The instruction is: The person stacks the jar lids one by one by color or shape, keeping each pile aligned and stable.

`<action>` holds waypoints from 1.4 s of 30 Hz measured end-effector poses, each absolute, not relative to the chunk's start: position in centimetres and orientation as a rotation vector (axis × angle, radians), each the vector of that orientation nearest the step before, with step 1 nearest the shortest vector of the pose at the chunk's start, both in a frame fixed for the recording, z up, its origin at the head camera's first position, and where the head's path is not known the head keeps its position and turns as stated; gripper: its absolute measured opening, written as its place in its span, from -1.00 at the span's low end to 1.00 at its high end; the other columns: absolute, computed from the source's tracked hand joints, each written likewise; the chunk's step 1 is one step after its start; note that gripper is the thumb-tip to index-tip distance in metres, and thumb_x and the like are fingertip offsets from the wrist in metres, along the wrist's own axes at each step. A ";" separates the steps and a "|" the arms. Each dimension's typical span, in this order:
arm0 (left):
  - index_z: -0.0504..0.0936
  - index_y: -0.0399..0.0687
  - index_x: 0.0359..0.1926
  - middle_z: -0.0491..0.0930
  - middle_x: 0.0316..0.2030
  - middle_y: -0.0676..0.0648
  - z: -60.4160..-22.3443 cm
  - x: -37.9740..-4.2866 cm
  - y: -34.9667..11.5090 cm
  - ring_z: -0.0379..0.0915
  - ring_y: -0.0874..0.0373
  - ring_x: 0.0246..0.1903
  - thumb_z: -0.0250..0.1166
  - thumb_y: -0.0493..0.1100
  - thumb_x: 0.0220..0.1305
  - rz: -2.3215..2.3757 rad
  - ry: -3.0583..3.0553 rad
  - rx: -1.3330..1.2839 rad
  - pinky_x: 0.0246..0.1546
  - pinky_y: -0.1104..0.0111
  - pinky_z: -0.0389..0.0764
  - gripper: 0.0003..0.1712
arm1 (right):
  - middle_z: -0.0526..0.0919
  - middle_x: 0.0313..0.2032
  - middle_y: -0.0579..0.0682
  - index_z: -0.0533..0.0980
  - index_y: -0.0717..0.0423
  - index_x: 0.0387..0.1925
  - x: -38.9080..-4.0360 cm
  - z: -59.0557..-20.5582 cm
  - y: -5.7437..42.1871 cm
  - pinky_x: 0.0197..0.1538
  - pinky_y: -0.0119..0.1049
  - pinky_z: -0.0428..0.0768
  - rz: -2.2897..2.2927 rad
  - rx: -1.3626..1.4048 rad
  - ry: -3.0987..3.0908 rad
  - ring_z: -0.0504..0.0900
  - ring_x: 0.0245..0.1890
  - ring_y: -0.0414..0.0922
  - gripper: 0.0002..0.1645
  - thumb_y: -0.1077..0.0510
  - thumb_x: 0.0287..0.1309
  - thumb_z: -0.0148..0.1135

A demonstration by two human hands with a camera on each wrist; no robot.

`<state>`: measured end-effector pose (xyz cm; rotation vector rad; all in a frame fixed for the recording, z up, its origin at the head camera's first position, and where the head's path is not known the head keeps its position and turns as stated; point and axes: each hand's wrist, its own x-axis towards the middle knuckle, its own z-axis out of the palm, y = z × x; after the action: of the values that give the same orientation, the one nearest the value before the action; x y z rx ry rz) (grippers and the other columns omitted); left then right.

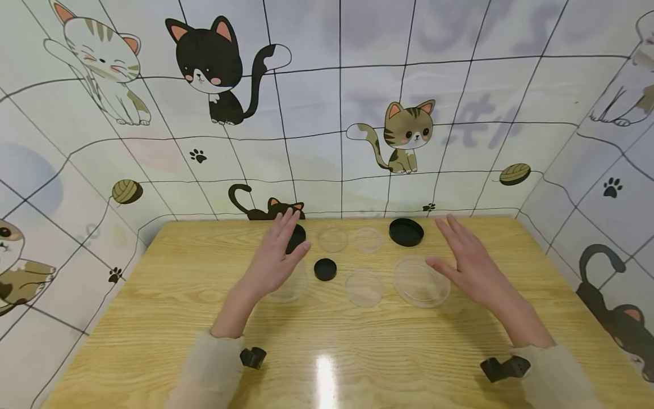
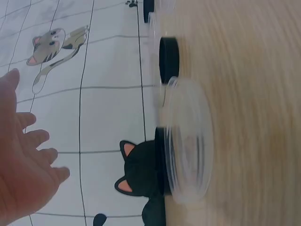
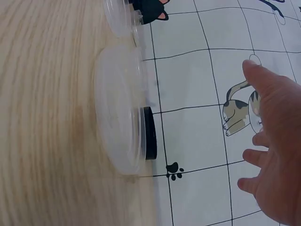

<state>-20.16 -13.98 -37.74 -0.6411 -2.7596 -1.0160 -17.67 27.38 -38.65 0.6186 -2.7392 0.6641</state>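
Faint letter-like marks on the backdrop (image 1: 311, 108) — no text can be read.
In the head view, pale purple-grey shapes resembling characters show on the patterned surface: a broad row (image 1: 485, 25) near the top edge, right of centre, and a smaller group (image 1: 477, 120) below it — both too faint and blurred to make out. A small pale grey squiggle (image 1: 91, 232) on the left side is equally unclear. Neither wrist view gives a legible word, number or brand.
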 end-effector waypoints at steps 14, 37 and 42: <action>0.03 0.08 0.64 0.02 0.58 -0.02 -39.8 -19.4 -8.0 -0.02 0.02 0.53 0.37 -0.01 0.41 -1.588 -2.587 -0.754 0.42 0.04 0.24 -0.04 | 0.13 0.49 0.39 -0.05 0.11 0.63 -15.7 -40.1 29.5 0.21 0.48 0.26 1.005 0.453 -2.768 0.21 0.37 0.49 0.20 0.01 0.21 0.50; 0.11 0.02 0.61 0.17 0.50 -0.14 -43.5 -20.8 1.2 0.36 -0.14 0.32 0.61 -0.38 0.03 -1.963 -2.577 -0.809 0.14 0.22 0.59 0.21 | 0.22 0.43 0.39 0.01 0.34 0.56 -15.8 -43.2 30.6 0.13 0.18 0.56 1.251 0.336 -2.897 0.46 0.22 0.34 0.25 0.10 0.07 0.60; 0.12 -0.02 0.60 0.18 0.48 -0.22 -43.8 -21.3 2.3 0.40 -0.14 0.30 0.63 -0.36 0.01 -1.948 -2.656 -0.791 0.12 0.23 0.59 0.21 | 0.26 0.41 0.37 0.05 0.35 0.55 -15.7 -44.0 30.6 0.12 0.15 0.58 1.246 0.310 -2.911 0.51 0.17 0.29 0.25 0.09 0.02 0.63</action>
<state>-21.27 2.33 -43.79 -0.7914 -2.6565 -1.9480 -15.67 30.58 -43.99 0.3096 -2.9107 1.2456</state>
